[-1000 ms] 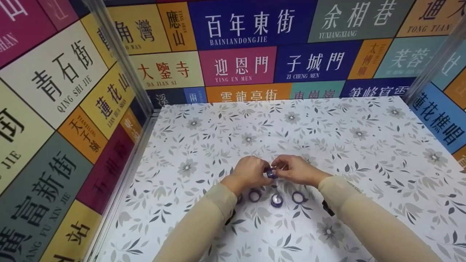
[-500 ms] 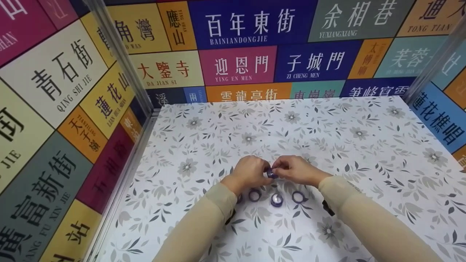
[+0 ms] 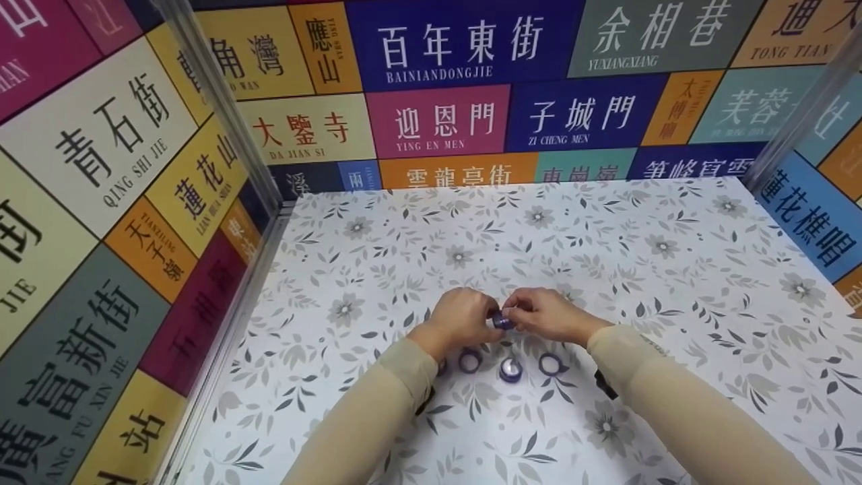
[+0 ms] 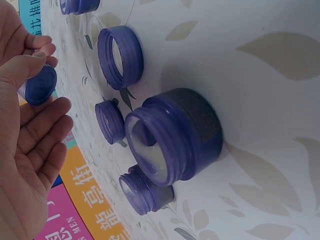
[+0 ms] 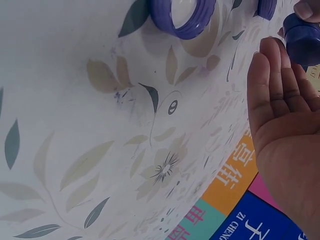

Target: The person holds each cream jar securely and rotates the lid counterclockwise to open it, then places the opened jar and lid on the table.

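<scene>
My left hand (image 3: 465, 315) grips a small dark purple jar (image 3: 502, 320) between thumb and fingers, above the table. From the other side my right hand (image 3: 549, 315) meets it, thumb and forefinger pinching at its upper end. Up close in the left wrist view, the rounded end of the held jar faces the camera below my thumb (image 4: 22, 67). The other fingers (image 5: 265, 85) of my right hand extend loosely beside it in the right wrist view. Nearer me on the table stands an open purple jar (image 3: 511, 370) with a pale inside.
Two purple rings (image 3: 469, 362), (image 3: 552, 365) lie either side of that jar. My left wrist partly covers another purple piece. Lower down, the left wrist view shows open jars (image 4: 192, 135), (image 4: 145, 190). A floral cloth (image 3: 404, 236) covers the table; colourful lettered panels (image 3: 441, 121) stand behind.
My right thumb and fingertips have drawn in tighter at the held jar since a second ago. Both arms stay nearly in place, and the pieces on the table have not moved.
</scene>
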The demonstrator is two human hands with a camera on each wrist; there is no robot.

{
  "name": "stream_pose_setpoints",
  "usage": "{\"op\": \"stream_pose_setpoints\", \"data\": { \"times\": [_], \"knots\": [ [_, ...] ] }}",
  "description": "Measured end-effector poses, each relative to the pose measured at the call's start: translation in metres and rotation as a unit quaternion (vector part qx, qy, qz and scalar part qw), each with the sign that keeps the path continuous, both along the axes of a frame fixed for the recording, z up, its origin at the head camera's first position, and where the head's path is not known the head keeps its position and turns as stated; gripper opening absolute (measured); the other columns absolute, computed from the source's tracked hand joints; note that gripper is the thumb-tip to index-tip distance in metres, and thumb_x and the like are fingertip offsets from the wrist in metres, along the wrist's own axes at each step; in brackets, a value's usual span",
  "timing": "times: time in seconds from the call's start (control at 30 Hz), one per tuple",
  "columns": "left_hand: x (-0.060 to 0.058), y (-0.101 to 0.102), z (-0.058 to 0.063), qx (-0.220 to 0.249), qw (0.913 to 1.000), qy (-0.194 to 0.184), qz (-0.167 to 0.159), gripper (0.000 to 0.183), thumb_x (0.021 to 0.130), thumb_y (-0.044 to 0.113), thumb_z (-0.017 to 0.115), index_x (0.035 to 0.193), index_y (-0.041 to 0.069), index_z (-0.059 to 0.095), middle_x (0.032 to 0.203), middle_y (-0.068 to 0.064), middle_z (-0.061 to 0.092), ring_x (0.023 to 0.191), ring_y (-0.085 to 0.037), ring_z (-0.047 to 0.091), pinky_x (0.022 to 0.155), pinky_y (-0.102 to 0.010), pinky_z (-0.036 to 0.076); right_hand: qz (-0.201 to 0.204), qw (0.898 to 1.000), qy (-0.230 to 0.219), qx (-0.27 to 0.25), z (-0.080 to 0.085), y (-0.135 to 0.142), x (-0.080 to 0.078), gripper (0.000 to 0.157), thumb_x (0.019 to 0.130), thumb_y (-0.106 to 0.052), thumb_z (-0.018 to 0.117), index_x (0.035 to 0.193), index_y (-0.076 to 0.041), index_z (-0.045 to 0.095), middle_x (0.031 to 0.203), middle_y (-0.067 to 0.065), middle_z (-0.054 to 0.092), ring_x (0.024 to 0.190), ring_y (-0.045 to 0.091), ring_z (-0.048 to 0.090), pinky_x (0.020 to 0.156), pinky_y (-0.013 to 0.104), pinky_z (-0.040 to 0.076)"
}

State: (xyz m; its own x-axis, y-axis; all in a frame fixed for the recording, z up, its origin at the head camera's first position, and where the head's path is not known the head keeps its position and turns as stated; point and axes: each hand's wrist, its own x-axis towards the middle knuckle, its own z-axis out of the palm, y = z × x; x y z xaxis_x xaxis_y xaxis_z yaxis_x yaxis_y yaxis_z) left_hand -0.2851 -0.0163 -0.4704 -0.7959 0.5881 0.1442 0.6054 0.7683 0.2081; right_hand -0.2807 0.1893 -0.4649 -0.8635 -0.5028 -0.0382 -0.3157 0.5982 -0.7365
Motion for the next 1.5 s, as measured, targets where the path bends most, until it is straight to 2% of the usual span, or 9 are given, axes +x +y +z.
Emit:
{"op": "stream_pose_setpoints", "data": {
  "times": [0.1, 0.3, 0.43, 0.63, 0.77, 0.93, 1.23, 1.5],
  "knots": [
    [0.0002, -0.0005, 0.0000, 0.000, 1.0000, -0.004, -0.004, 0.028, 0.076, 0.048, 0.077, 0.089, 0.023, 0.078, 0.074, 0.011, 0.067, 0.070, -0.014, 0.061, 0.068, -0.032, 0.049, 0.010, 1.000, 0.004, -0.009, -0.0001, 0.0000, 0.0002, 0.013, 0.093, -0.020, 0.068, 0.102, -0.011, 0.070, 0.088, -0.002, 0.071, 0.079, 0.016, 0.066, 0.075, 0.035, 0.052],
    [0.0002, -0.0009, -0.0013, 0.010, 0.9999, -0.006, -0.008, 0.029, 0.075, 0.047, 0.078, 0.088, 0.022, 0.077, 0.075, 0.010, 0.068, 0.071, -0.015, 0.063, 0.070, -0.032, 0.050, 0.024, 0.999, 0.021, -0.022, 0.0002, -0.0005, -0.0003, 0.023, 0.087, -0.015, 0.074, 0.107, -0.006, 0.068, 0.093, 0.002, 0.071, 0.086, 0.022, 0.067, 0.078, 0.037, 0.052],
    [0.0003, -0.0006, -0.0013, 0.010, 0.9999, -0.001, -0.009, 0.027, 0.076, 0.047, 0.077, 0.085, 0.021, 0.076, 0.071, 0.011, 0.066, 0.068, -0.015, 0.061, 0.067, -0.033, 0.049, 0.014, 0.999, 0.024, -0.017, -0.0001, -0.0001, -0.0004, 0.023, 0.090, -0.017, 0.069, 0.109, -0.004, 0.067, 0.093, 0.002, 0.072, 0.083, 0.019, 0.067, 0.076, 0.035, 0.052],
    [0.0005, -0.0001, -0.0020, 0.008, 0.9998, 0.014, -0.013, 0.025, 0.076, 0.045, 0.076, 0.082, 0.021, 0.075, 0.070, 0.010, 0.065, 0.065, -0.015, 0.060, 0.064, -0.034, 0.049, 0.007, 1.000, 0.008, -0.006, -0.0014, 0.0007, -0.0001, 0.014, 0.096, -0.021, 0.064, 0.101, -0.009, 0.069, 0.080, 0.000, 0.070, 0.069, 0.013, 0.063, 0.065, 0.031, 0.051],
    [0.0006, 0.0000, -0.0032, 0.007, 0.9998, 0.016, -0.012, 0.024, 0.075, 0.044, 0.076, 0.082, 0.022, 0.076, 0.069, 0.010, 0.066, 0.065, -0.016, 0.061, 0.063, -0.034, 0.049, 0.017, 1.000, 0.012, -0.011, -0.0017, 0.0005, 0.0002, 0.010, 0.093, -0.018, 0.068, 0.099, -0.010, 0.070, 0.085, -0.002, 0.071, 0.075, 0.015, 0.064, 0.069, 0.030, 0.051],
    [0.0007, -0.0002, -0.0037, 0.008, 0.9999, 0.011, -0.007, 0.022, 0.075, 0.044, 0.076, 0.082, 0.023, 0.076, 0.070, 0.011, 0.066, 0.065, -0.015, 0.060, 0.064, -0.034, 0.049, 0.025, 0.999, 0.020, -0.015, -0.0013, 0.0005, 0.0007, 0.016, 0.089, -0.017, 0.070, 0.103, -0.009, 0.070, 0.091, -0.001, 0.071, 0.084, 0.020, 0.066, 0.075, 0.033, 0.052],
    [0.0010, -0.0004, -0.0033, 0.008, 0.9999, 0.005, -0.011, 0.023, 0.076, 0.045, 0.076, 0.084, 0.022, 0.076, 0.071, 0.012, 0.065, 0.066, -0.014, 0.060, 0.065, -0.033, 0.049, 0.008, 1.000, 0.010, 0.001, -0.0034, 0.0009, 0.0003, 0.012, 0.094, -0.022, 0.067, 0.100, -0.012, 0.070, 0.084, -0.003, 0.071, 0.074, 0.013, 0.065, 0.071, 0.031, 0.051],
    [0.0012, 0.0005, -0.0015, 0.009, 0.9998, 0.001, -0.016, 0.026, 0.076, 0.045, 0.078, 0.084, 0.021, 0.077, 0.070, 0.011, 0.065, 0.066, -0.015, 0.061, 0.066, -0.033, 0.049, 0.023, 0.999, 0.027, -0.007, 0.0009, -0.0011, 0.0007, 0.019, 0.089, -0.016, 0.069, 0.106, -0.007, 0.069, 0.090, -0.001, 0.071, 0.084, 0.019, 0.066, 0.077, 0.035, 0.051]
  ]
}}
